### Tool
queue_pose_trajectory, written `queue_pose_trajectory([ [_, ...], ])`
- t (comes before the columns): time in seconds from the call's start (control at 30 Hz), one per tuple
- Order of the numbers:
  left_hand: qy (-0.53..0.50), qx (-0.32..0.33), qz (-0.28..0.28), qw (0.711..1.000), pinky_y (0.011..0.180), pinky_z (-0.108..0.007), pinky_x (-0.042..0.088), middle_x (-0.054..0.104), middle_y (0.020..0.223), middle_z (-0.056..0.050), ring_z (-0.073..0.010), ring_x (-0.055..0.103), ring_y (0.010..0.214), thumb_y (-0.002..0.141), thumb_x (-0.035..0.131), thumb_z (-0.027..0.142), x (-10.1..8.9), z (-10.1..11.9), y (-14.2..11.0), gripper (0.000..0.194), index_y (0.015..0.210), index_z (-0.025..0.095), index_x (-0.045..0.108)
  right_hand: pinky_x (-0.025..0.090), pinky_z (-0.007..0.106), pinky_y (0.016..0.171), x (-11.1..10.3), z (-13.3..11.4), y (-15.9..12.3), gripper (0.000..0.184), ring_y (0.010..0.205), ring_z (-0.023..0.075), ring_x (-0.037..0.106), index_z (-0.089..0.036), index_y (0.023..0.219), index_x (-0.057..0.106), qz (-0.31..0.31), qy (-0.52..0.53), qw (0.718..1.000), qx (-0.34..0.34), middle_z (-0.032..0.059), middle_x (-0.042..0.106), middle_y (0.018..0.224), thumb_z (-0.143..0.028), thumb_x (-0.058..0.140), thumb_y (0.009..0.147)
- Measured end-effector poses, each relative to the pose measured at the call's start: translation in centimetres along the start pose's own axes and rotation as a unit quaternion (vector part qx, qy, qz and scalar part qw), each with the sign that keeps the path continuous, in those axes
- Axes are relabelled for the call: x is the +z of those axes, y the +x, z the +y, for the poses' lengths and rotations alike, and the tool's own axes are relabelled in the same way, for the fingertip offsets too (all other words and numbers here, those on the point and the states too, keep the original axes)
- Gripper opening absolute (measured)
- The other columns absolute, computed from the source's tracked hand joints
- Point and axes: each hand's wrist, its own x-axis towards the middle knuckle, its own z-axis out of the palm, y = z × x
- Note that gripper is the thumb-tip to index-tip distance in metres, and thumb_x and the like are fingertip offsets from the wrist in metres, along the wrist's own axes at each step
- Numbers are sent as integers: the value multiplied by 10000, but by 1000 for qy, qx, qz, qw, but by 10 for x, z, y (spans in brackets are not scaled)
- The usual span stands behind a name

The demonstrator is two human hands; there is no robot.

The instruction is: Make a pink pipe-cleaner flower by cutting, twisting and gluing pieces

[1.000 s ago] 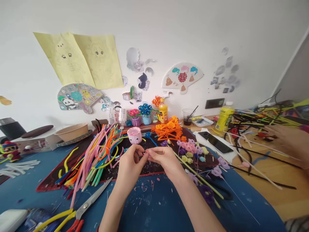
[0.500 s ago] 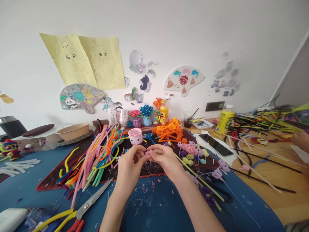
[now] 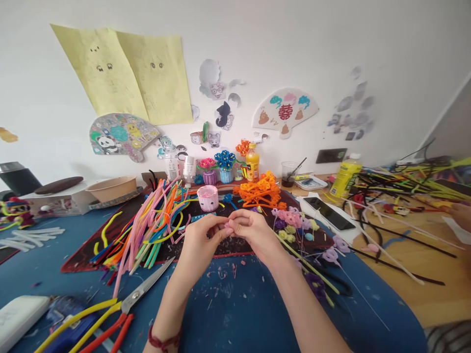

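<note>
My left hand (image 3: 204, 240) and my right hand (image 3: 252, 233) meet over the dark mat, in front of a pink pot (image 3: 208, 198) with a small face. Both are closed, thumbs and forefingers pinched together at the tips. Whatever sits between the fingertips is small and hidden now; half a second ago a bit of lilac showed there. Left of my hands lies a bundle of coloured pipe cleaners (image 3: 136, 230). Large scissors (image 3: 135, 295) with red and yellow handles lie near my left forearm. Pink and purple pipe-cleaner flowers (image 3: 290, 218) lie beyond my right wrist.
An orange pipe-cleaner heap (image 3: 261, 191) lies behind my hands. At the back stand finished flower pots (image 3: 225, 169), an orange drink bottle (image 3: 252, 164) and a cup (image 3: 288, 174) of dark liquid. A phone (image 3: 328, 213) and yellow bottle (image 3: 345, 175) are on the right. Another person's hand (image 3: 461, 215) shows at the right edge.
The camera view has tilted downward a little. My hands stay pinched together, the fingertips turned slightly, and the lilac bit between them no longer shows.
</note>
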Motion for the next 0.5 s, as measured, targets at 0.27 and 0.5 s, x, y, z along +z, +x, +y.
queue_pose_trajectory([
  [0.27, 92, 82, 12, 992, 575, -227, 410, 658, 681, -21, -125, 570, 606, 868, 553, 239, 2, -11, 0, 220, 693, 188, 676, 557, 300, 683, -6, 14, 5, 385, 577, 168, 685, -127, 748, 719, 30, -32, 997, 67, 35, 709, 600, -356, 903, 499],
  [0.5, 151, 116, -17, 982, 570, -230, 383, 572, 625, -15, -129, 523, 602, 900, 458, 187, 5, -17, -1, 317, 620, 178, 605, 583, 337, 696, -9, 23, 8, 351, 540, 174, 686, -111, 756, 754, 28, -12, 995, 95, 56, 723, 637, -297, 905, 499],
])
